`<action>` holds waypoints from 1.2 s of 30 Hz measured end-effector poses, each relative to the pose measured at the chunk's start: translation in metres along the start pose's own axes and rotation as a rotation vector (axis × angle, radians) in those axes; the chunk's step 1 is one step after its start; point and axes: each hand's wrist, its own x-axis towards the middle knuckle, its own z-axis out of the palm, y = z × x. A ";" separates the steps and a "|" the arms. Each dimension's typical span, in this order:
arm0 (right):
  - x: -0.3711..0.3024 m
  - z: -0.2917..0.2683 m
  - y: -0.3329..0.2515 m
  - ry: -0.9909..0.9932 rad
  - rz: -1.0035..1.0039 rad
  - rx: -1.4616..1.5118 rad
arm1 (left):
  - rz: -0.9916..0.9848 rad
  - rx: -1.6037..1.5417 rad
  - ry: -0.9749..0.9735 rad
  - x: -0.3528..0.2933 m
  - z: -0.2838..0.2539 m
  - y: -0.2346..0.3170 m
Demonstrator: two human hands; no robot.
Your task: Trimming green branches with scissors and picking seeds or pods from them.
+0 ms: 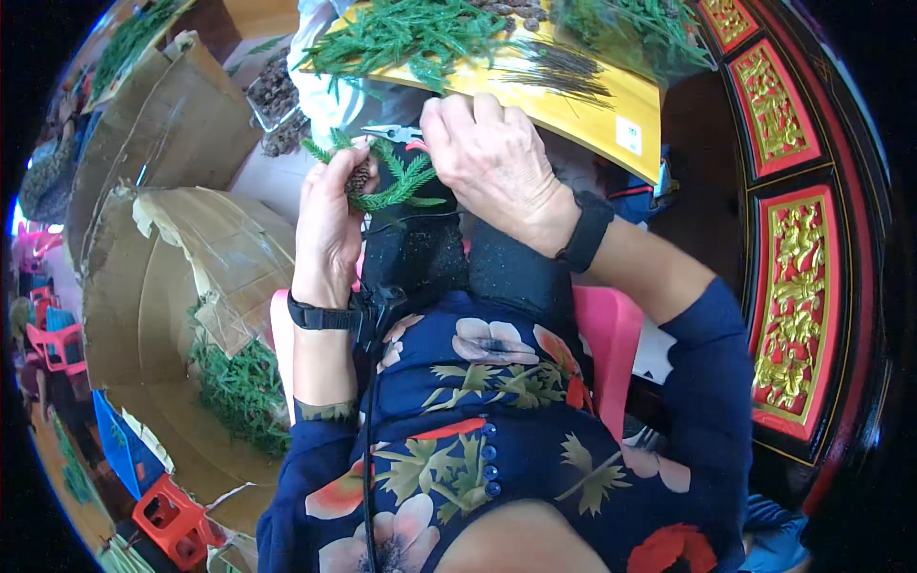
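My left hand (331, 205) is closed around a green artificial pine sprig (401, 183) with a small brown pine cone (359, 179) set in it. From the right, my right hand (487, 158) grips pliers (394, 133) with red handles, mostly hidden in the palm. The plier jaws point left, close above my left thumb and the top of the sprig. Whether they bite on a wire there is too small to tell.
Ahead, a yellow board (611, 119) bears loose green sprigs (411, 38), pine cones (511, 10) and a bundle of dark wires (559, 72). At left, a cardboard box (143, 296) holds more greenery (239, 387). Carved red and gold panels (793, 306) stand at right.
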 end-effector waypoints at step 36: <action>0.001 -0.005 0.028 -0.652 0.280 1.072 | 0.272 0.319 -0.056 -0.012 0.011 0.003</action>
